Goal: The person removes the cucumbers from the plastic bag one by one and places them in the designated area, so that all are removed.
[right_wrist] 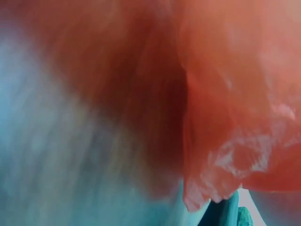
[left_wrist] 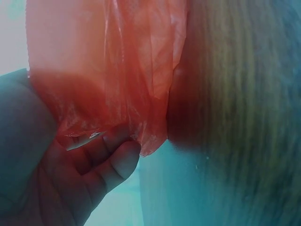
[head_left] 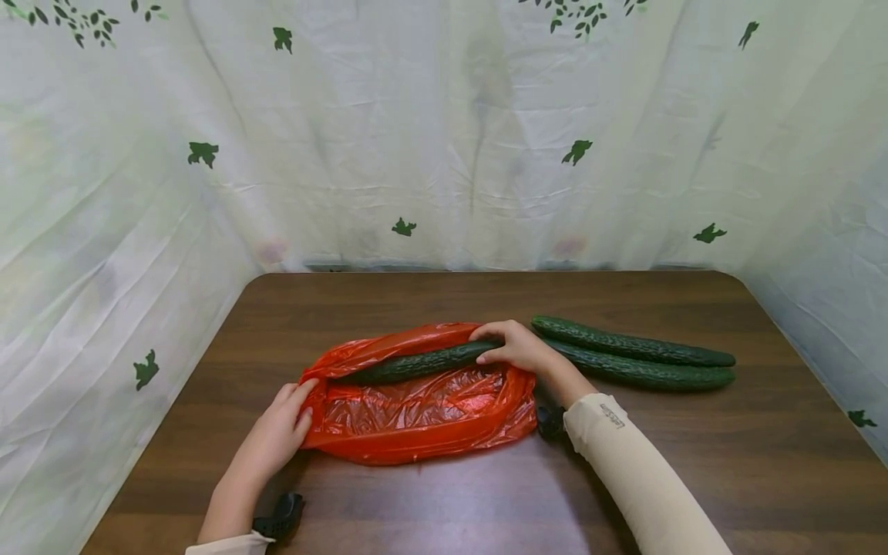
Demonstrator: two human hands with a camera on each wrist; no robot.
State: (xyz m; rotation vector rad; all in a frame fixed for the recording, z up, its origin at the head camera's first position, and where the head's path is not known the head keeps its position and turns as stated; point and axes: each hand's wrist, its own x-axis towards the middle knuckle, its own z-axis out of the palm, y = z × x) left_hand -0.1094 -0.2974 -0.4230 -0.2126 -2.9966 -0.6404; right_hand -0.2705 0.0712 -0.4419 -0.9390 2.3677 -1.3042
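A red plastic bag (head_left: 416, 445) lies spread on the table with its mouth gaping upward. At its left end, my left hand (head_left: 277, 428) holds the rim; the left wrist view shows curled fingers (left_wrist: 124, 160) against the thin red film. My right hand (head_left: 516, 348) grips the right end of a long dark green cucumber (head_left: 423, 362) that lies lengthwise in the bag's opening, its left end inside. The hand covers that right end. Just beyond it, two more cucumbers, an upper one (head_left: 631, 343) and a lower one (head_left: 641, 371), lie side by side.
The brown wooden table (head_left: 694, 447) runs back to a pale curtain (head_left: 444, 154) with green leaf prints, which also hangs at both sides. Black wrist devices show at the left wrist (head_left: 280, 516) and the right wrist (head_left: 550, 422). Red film fills much of the right wrist view.
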